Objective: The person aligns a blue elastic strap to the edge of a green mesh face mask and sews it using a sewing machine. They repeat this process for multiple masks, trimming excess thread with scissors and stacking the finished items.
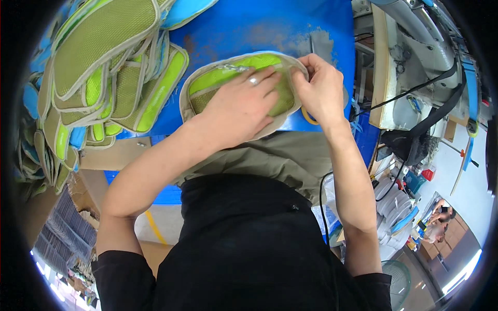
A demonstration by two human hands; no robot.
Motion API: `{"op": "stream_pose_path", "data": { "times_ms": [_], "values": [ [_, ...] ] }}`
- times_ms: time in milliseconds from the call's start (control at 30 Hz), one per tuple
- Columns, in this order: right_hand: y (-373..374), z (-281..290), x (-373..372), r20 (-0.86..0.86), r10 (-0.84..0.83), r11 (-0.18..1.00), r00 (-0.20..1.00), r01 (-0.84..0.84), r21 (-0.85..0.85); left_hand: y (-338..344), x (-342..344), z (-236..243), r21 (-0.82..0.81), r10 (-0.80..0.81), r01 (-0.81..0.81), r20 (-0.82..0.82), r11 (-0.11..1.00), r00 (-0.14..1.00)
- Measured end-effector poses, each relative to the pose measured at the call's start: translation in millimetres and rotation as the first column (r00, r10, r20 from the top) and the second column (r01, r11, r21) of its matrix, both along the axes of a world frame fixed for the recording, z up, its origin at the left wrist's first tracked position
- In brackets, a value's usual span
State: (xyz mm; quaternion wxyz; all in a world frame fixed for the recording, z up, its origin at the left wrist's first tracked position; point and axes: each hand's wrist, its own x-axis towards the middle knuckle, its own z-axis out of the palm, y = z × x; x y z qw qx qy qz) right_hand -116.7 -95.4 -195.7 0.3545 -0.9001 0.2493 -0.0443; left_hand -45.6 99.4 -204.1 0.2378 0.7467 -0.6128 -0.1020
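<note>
An oval fabric panel (207, 83) of lime and olive mesh, edged with beige binding, lies on the blue tabletop in front of me. My left hand (244, 101) rests across its middle, fingers stretched out and a ring on one of them. At the panel's right end, my right hand (321, 85) pinches the beige edge between thumb and fingers. A shiny, clear strip (232, 67) shows on the lime part, just beyond my left fingers. Beside my right wrist, a yellow loop (309, 116) shows, partly hidden under the panel and hand.
A tall, loose pile of similar mesh panels (106, 49) covers the table's left side. The blue tabletop (244, 26) is scuffed. To the right stands a grey machine (425, 36) with dark cables and straps. Stacked pale pieces (394, 207) sit lower right.
</note>
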Motion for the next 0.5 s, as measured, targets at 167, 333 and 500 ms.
{"op": "stream_pose_path", "data": {
  "times_ms": [167,333,500],
  "values": [
    [11,10,-14,0.095,0.098,0.988,0.991,-0.086,-0.126,45,-30,43,-0.159,0.001,-0.012,-0.069,0.987,0.998],
    [45,34,-23,0.236,0.386,0.892,0.892,-0.296,-0.342,108,-27,38,-0.123,0.563,-0.595,-0.217,0.794,0.797],
    [95,31,-4,0.059,0.655,0.728,0.753,-0.609,-0.313,109,-15,18,0.129,0.768,-0.832,-0.481,0.539,0.423]
  ]
}}
